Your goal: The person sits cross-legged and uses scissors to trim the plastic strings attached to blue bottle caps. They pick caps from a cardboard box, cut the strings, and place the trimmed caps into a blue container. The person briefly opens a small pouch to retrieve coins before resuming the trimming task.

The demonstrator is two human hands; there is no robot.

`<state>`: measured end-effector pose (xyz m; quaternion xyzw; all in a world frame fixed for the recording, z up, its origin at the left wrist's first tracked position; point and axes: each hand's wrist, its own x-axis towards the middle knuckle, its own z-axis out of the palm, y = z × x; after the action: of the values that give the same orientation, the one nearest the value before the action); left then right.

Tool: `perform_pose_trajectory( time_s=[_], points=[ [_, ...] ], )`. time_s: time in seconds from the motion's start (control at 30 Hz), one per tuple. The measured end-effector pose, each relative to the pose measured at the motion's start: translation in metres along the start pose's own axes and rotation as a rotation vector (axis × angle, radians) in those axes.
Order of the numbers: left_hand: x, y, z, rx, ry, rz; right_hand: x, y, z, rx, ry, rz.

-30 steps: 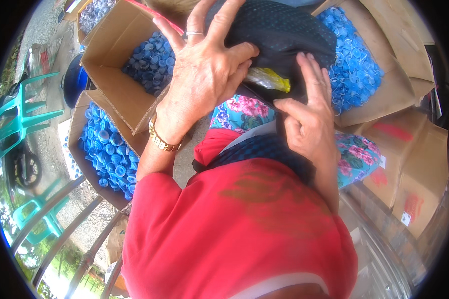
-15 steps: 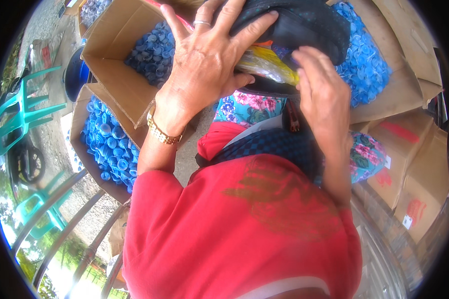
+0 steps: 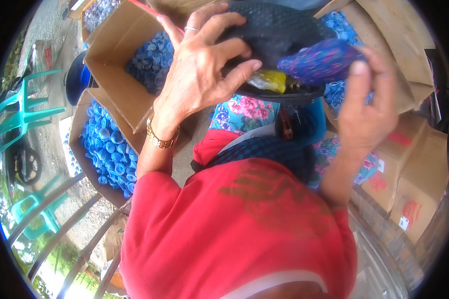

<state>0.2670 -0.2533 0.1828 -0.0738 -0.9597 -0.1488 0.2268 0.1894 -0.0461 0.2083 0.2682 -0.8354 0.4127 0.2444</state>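
A black zippered bag (image 3: 274, 30) lies gaping across my lap at the top of the view. My left hand (image 3: 202, 67), with a ring and a gold watch, grips its side with curled fingers; the thumb lies at the opening. Between the thumb and fingers of my right hand (image 3: 366, 107) is a soft blue-purple item with coloured flecks (image 3: 324, 61), cloth or a small pouch. It stretches from the bag's mouth toward the right. Inside the bag a clear and yellow plastic packet (image 3: 272, 80) shows; deeper contents are hidden.
Cardboard boxes (image 3: 117, 74) of blue plastic caps (image 3: 110, 147) stand at the left. Another open carton (image 3: 391, 45) with blue pieces is at the upper right, and closed cartons (image 3: 409, 164) are below it. Green chairs (image 3: 25, 109) and metal bars (image 3: 67, 234) lie further left.
My right hand has moved right and slightly down, drawing the blue-purple item out of the bag. The left hand's spread fingers have curled onto the bag, which has tilted.
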Motion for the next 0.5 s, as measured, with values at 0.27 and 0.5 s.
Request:
perform_pose_trajectory(
  time_s=[0.27,0.5],
  points=[
    [0.069,0.023,0.014,-1.103,0.555,-0.179,0.031,0.009,0.04,0.734,-0.086,0.391],
    [0.121,0.027,0.034,-1.403,-0.049,-0.131,0.058,0.023,0.016,0.851,0.097,0.312]
  ],
)
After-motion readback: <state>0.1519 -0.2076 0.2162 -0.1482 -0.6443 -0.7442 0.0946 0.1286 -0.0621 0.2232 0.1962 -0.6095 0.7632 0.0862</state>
